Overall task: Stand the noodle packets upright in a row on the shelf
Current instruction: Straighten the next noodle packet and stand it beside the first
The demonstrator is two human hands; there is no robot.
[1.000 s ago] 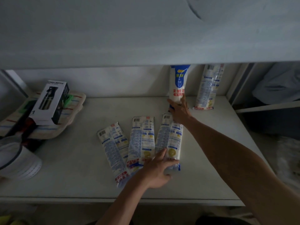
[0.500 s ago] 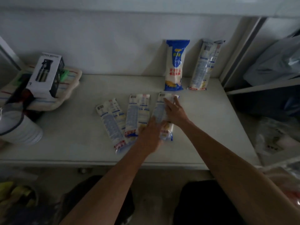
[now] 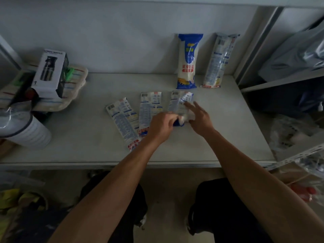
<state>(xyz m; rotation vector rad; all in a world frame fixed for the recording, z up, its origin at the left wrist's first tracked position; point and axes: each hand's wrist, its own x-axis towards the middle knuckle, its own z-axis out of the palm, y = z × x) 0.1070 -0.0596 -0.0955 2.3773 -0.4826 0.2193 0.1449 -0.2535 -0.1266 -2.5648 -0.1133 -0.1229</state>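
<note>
Two noodle packets stand upright against the back wall of the shelf (image 3: 219,137): a blue-topped packet (image 3: 187,62) and a clear packet (image 3: 218,62) to its right. Three more lie flat in front: a left packet (image 3: 121,120), a middle packet (image 3: 149,109) and a right packet (image 3: 178,104). My left hand (image 3: 162,127) grips the near end of the right flat packet. My right hand (image 3: 199,116) rests on the same packet's right side, fingers spread.
A boxed spray bottle (image 3: 50,72) lies on striped cloths (image 3: 75,88) at the shelf's left. A white container (image 3: 22,127) stands at the front left. A metal upright (image 3: 256,42) bounds the shelf on the right, with plastic bags (image 3: 294,55) beyond it.
My right hand left the blue-topped upright packet and came back to the right flat packet. My left hand closed on that packet's near end. The camera tilted down.
</note>
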